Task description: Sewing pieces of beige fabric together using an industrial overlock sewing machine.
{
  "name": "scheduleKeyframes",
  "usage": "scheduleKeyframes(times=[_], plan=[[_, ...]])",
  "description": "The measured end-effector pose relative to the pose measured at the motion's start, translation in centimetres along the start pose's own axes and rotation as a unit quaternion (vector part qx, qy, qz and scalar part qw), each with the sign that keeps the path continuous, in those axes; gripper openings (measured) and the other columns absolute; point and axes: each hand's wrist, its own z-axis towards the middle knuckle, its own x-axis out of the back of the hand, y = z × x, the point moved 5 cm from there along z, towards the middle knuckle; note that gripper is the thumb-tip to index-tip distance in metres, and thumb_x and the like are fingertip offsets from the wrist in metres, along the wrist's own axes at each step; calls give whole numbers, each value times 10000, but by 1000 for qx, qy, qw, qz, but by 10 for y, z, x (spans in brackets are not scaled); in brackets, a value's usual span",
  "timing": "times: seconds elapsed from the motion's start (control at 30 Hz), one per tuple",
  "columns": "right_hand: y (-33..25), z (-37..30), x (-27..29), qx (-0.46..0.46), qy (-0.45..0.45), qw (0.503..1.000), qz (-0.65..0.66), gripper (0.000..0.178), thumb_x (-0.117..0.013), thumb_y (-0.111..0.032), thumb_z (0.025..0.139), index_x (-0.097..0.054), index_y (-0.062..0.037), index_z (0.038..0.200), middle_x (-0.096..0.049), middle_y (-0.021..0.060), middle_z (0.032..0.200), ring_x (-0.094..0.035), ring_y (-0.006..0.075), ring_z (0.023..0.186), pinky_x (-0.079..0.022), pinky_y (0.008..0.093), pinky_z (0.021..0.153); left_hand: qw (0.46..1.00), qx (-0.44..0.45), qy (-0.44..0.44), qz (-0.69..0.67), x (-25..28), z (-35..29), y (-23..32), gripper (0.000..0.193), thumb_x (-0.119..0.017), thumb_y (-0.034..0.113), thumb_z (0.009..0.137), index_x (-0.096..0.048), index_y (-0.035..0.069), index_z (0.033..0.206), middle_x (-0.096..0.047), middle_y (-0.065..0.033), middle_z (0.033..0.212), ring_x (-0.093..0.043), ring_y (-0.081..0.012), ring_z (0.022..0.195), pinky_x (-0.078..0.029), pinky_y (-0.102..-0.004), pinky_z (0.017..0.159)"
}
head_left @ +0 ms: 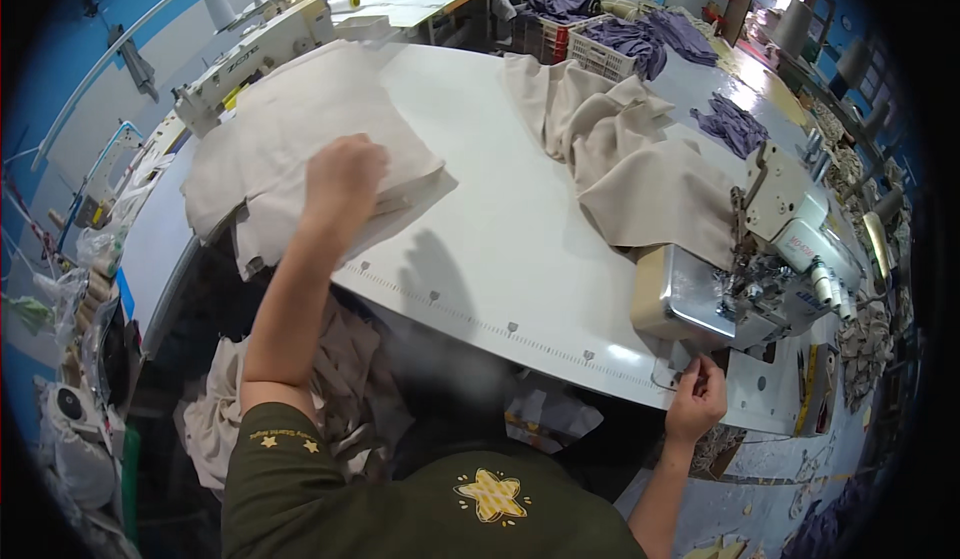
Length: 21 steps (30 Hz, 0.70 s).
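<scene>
My left hand [345,175] is over a stack of beige fabric pieces [300,109] on the left part of the white table. Its fingers bend down out of sight behind the back of the hand, so its grip is hidden. My right hand [697,399] is at the table's front edge, just below a sewing machine [790,219]. Its thumb and fingers are pinched together near a thin, wire-like line; what they hold is too small to make out. A rumpled length of beige fabric [640,179] runs from the table's far side to the machine head.
A measuring scale [475,317] runs along the front edge of the white table [480,179]. More beige cloth [345,389] hangs below it. Another sewing machine [250,64] stands behind the stack. Purple garments [735,124] and a filled crate [600,57] lie farther back.
</scene>
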Motion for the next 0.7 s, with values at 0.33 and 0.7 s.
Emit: scheduleKeyframes(times=[0.33, 0.7], plan=[[-18, -21, -6, -51, 13, 996, 66, 134, -649, -107, 972, -699, 6, 1024, -621, -17, 771, -491, 45, 627, -377, 209, 551, 990, -36, -132, -31, -8, -16, -71, 115, -682, 149, 812, -759, 77, 858, -694, -93, 881, -665, -295, 841, -524, -387, 775], [-237, -4, -129, 27, -380, 853, 356, 101, -710, -86, 885, -726, -11, 951, -712, 66, 806, -601, 112, 596, -487, 247, 580, 867, 84, -297, -390, -42, -6, -134, 218, -666, 225, 939, -725, 23, 999, -677, 20, 821, -567, -52, 743, -482, -246, 683]])
